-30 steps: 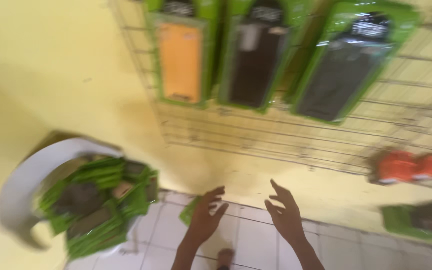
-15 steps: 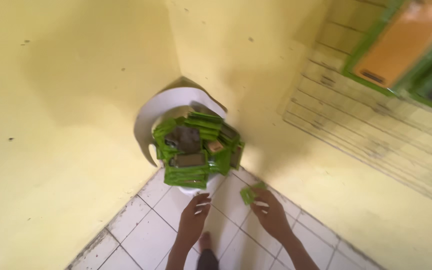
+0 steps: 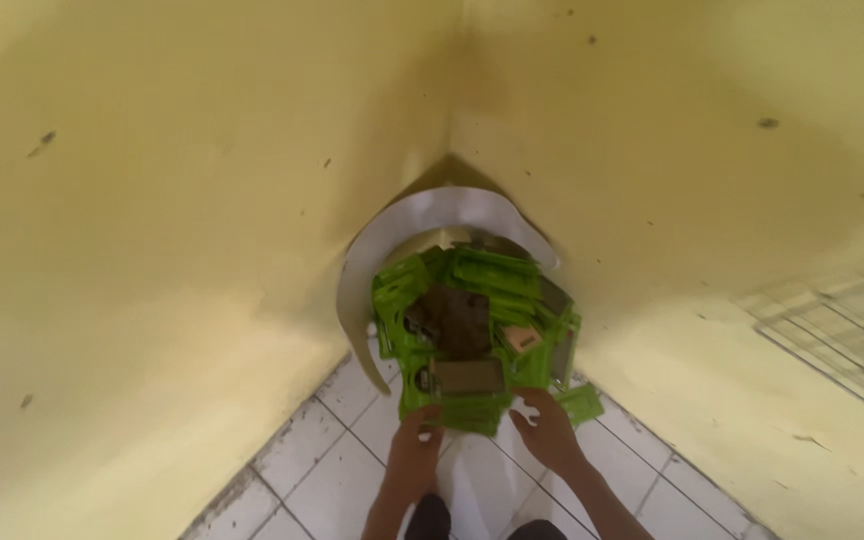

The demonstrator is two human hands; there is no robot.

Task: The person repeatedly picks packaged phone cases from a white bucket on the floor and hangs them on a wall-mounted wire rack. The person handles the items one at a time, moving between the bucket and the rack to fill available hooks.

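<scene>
A pile of green packages (image 3: pixel 472 330) lies on a white plastic chair (image 3: pixel 407 225) pushed into the corner of two yellow walls. My left hand (image 3: pixel 414 450) reaches up to the pile's front edge, its fingertips touching the lowest green packets. My right hand (image 3: pixel 549 432) is at the front right of the pile, fingers spread, right next to a loose green packet (image 3: pixel 582 403) that sticks out at the side. Whether either hand grips a packet is hard to make out.
Yellow walls (image 3: pixel 152 200) meet in a corner behind the chair. White floor tiles (image 3: pixel 322 470) lie below. A wire grid rack (image 3: pixel 852 340) hangs on the right wall at the frame's edge.
The view swung from the wire rack with hanging packages down to the corner chair. Both hands moved from open air forward to the front of the green pile.
</scene>
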